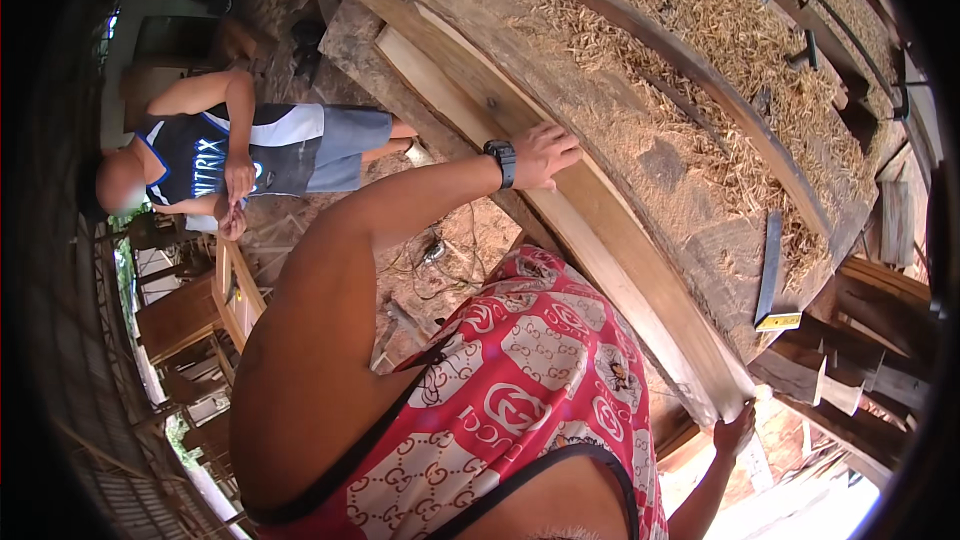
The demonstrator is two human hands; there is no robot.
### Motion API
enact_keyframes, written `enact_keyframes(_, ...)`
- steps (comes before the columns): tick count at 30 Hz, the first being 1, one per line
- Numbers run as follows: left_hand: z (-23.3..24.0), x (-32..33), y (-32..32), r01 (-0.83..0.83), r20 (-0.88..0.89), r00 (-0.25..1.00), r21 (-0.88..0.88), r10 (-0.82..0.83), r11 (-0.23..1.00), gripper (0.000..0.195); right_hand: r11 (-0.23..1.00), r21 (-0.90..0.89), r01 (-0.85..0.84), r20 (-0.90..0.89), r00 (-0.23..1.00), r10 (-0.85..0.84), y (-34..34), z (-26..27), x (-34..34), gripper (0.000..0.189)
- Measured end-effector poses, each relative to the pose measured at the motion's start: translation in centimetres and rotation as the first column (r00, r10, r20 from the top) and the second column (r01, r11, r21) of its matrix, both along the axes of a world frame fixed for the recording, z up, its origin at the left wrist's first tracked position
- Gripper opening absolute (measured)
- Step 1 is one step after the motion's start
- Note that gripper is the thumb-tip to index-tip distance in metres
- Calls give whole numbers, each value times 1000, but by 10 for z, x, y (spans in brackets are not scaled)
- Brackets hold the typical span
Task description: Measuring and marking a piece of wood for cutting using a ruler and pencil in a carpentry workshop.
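A long brown wooden board lies lengthwise along a paler wooden plank on the workbench. My left hand, with a dark watch at the wrist, lies across the brown board palm down. Its fingers reach over the far edge, and the thumb sits at the near side. At the lower right end of the wood, my right hand grips the end of the boards; part of its fingers is hidden. The near long edge of the wood runs close to my printed red and white shirt.
Shavings cover much of the bench. A curved wooden piece lies on them, with a try square near the corner. Metal pegs stand along the far side. Another person stands beyond the bench; cords lie on the floor.
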State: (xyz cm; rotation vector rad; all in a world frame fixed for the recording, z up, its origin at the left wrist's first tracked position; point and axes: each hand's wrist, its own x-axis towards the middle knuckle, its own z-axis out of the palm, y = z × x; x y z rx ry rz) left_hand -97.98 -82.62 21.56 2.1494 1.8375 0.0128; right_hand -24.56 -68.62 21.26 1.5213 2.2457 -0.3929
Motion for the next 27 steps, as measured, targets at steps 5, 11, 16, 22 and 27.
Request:
enact_keyframes(5,2,-3,5,53,-23,998,-19,-54,998,83,998,-29,54,6,999,-54,3,4,-5,91)
enact_keyframes(11,4,-5,12,159,-110,980,-65,-165,985,82,998,-38,48,-87,995,-51,5,5,-6,89)
enact_keyframes(16,-1,-2,13,195,-156,967,-54,-201,979,82,1000,-3,21,-86,996,-21,3,-2,4,90)
enact_keyframes(22,2,-2,17,197,-137,967,-122,-213,973,76,998,-32,47,-100,994,-49,4,2,-3,90)
enact_keyframes(27,-4,-1,12,206,-156,965,-52,-211,977,79,999,-24,38,-136,990,-41,4,-1,-3,89)
